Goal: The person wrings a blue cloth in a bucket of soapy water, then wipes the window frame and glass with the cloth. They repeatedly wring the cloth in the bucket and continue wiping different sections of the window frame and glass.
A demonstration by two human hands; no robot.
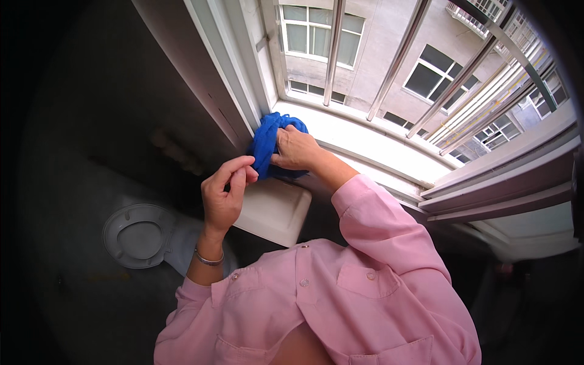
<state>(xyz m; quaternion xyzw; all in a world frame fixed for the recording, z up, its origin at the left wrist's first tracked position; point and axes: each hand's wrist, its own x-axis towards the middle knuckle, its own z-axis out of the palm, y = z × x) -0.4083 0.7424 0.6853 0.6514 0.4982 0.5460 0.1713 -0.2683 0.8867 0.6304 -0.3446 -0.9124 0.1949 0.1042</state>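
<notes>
A bunched blue cloth point(264, 141) lies against the lower left corner of the white window frame point(248, 91), at the end of the sill. My right hand point(296, 148) is closed on the cloth, its fingertips partly hidden in the folds. At the cloth's left edge is my left hand point(228, 189), thumb and fingers bent towards each other; the index fingertip meets the cloth, but whether it pinches any of it cannot be told. Beneath both hands, the white lid of a toilet cistern point(278, 212) shows.
Metal bars point(397, 64) stand outside the opening above the white window sill point(365, 141). A toilet with its lid down point(139, 235) is at the lower left in dim light. Sliding window frames point(502, 182) stand on the right.
</notes>
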